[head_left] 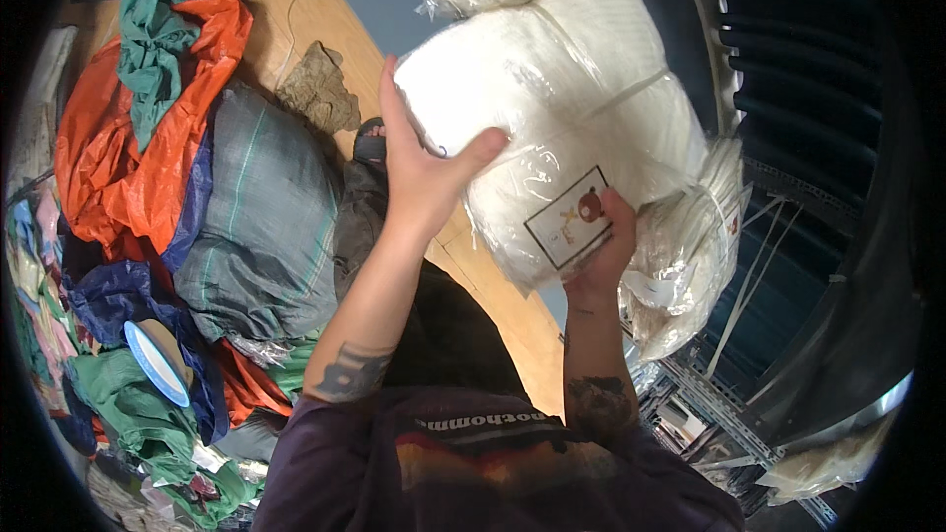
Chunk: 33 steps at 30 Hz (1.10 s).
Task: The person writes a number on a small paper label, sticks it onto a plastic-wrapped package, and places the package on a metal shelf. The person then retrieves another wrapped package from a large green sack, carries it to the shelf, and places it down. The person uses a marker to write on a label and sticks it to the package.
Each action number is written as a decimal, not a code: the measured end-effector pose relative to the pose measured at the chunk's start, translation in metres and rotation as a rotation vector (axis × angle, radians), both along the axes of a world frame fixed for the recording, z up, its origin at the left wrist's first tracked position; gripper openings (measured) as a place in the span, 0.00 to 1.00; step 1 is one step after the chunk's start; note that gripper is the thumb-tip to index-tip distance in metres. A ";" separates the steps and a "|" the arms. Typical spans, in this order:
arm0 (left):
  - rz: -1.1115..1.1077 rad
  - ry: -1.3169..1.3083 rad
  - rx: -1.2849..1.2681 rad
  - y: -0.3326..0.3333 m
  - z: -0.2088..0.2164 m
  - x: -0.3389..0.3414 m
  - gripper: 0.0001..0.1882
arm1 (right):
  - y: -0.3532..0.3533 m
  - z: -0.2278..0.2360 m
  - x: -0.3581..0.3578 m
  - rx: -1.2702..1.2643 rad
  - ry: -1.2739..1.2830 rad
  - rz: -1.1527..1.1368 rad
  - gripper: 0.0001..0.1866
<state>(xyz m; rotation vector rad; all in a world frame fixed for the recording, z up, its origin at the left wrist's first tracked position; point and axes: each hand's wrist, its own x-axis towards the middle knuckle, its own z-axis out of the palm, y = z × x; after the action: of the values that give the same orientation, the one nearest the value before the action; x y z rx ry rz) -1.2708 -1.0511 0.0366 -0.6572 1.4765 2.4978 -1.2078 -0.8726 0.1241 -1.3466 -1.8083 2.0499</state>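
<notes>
— Fingers (388, 89) of the left hand (424, 167): how set?
— Clamped on the left side of a plastic-wrapped white textile bundle (537, 108), thumb spread across the top.
— And of the right hand (603, 254)?
— Clamped on the near right edge, thumb against a black-framed label (564, 227), other fingers hidden underneath.
— And the bundle's place?
— Ahead of the torso (483, 478), between both hands, with another wrapped bundle (680, 271) just to the right.
— Farther left?
— Orange sheeting (108, 163) beside a grey woven sack (266, 207).
</notes>
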 end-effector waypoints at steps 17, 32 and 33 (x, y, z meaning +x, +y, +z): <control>0.134 0.263 -0.543 0.144 -0.037 -0.048 0.72 | 0.090 0.108 0.004 1.428 -0.007 0.483 0.25; 0.247 0.226 -0.252 0.159 -0.018 -0.100 0.53 | 0.169 0.097 0.030 1.121 -0.323 0.775 0.45; 0.219 0.225 -0.255 0.161 -0.024 -0.098 0.59 | 0.172 0.098 0.031 1.133 -0.314 0.788 0.45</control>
<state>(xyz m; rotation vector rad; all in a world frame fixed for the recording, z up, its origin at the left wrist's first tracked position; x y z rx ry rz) -1.3683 -0.8902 0.0127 -0.6236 1.9242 2.6422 -1.1764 -0.7003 0.2222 -0.6331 -3.1652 0.5100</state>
